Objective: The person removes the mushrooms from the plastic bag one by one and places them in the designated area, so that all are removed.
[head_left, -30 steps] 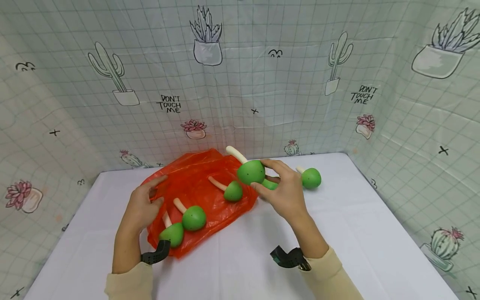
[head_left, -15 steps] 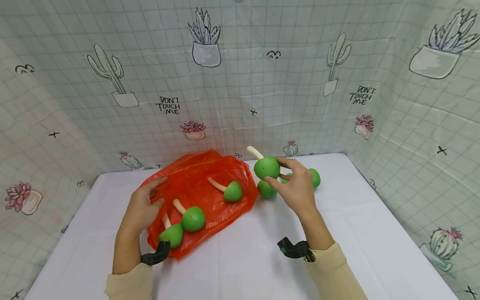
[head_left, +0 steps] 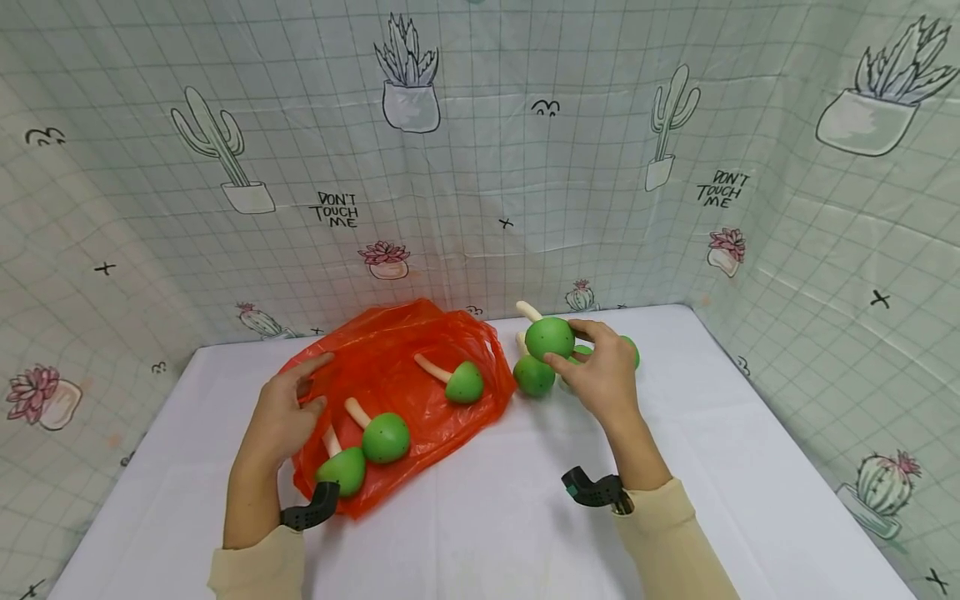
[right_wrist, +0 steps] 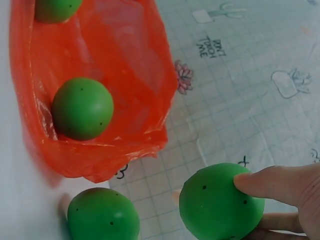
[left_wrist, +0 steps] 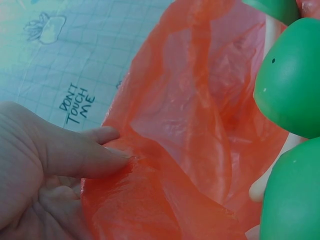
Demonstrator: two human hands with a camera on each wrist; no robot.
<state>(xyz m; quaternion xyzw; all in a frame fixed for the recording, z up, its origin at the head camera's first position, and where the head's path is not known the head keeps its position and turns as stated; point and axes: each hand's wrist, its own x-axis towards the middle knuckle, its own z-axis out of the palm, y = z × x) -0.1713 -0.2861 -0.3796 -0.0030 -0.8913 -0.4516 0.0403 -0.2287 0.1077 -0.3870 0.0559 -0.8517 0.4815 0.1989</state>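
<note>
right hand (head_left: 606, 371) pinching a green-capped mushroom (head_left: 550, 338) at two o'clock from the red plastic bag (head_left: 431, 433)
left hand (head_left: 281, 415) pinches the bag's edge at nine o'clock; three matching mushrooms (head_left: 386, 437) lie inside.

green mushroom (head_left: 550, 338) in right hand (head_left: 606, 372)

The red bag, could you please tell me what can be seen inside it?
Three green-capped mushrooms show inside the bag. Whatever lies under them or behind the left hand is covered, so I cannot tell.

the right hand (head_left: 606, 375) has carried its green mushroom (head_left: 550, 338) rightward.
</note>
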